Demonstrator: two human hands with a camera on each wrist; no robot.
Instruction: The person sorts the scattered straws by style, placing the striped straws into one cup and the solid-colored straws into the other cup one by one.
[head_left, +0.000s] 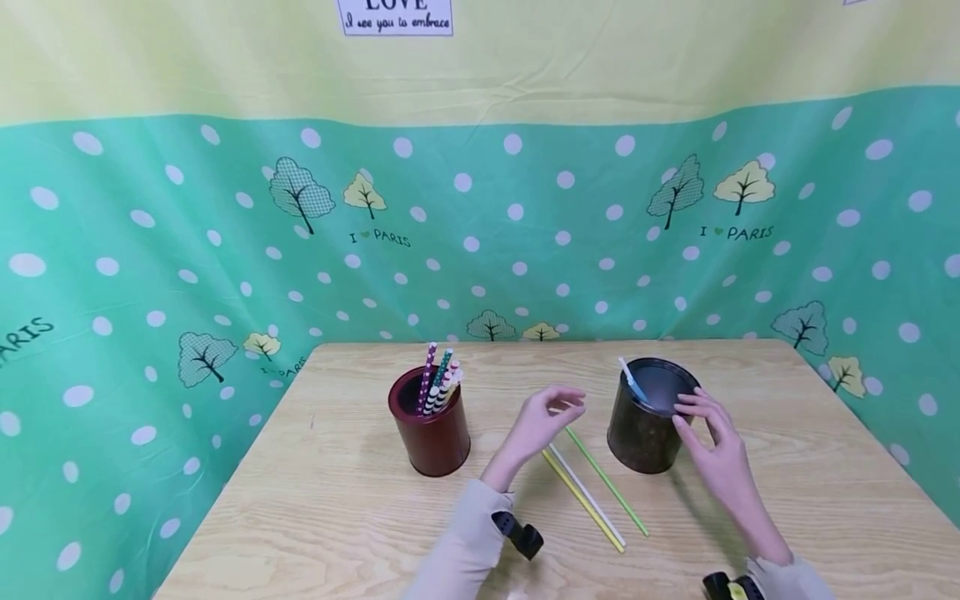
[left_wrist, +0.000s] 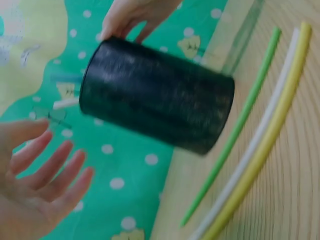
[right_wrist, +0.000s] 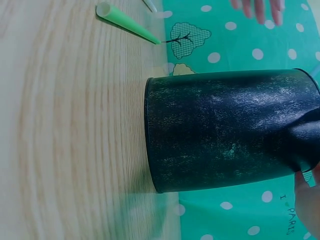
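My left hand (head_left: 546, 415) hovers over the table between the two cans, fingers loosely bent, with nothing in it. In the left wrist view its fingers (left_wrist: 55, 172) spread apart beside the can's mouth. My right hand (head_left: 716, 450) holds the upper right side of a black can (head_left: 643, 437) near the rim, thumb and fingertips curved against it. A blue-and-white straw (head_left: 633, 382) leans inside that can. Below my left hand lie three loose straws: a yellow straw (head_left: 588, 504), a white straw (head_left: 592, 500) and a green straw (head_left: 611, 483).
A dark red can (head_left: 435, 442) stands at the left with several patterned straws (head_left: 438, 387) in it, some dotted, some striped. The wooden table (head_left: 315, 500) ends at a green dotted curtain (head_left: 517, 242) behind. Each wrist wears a black camera strap.
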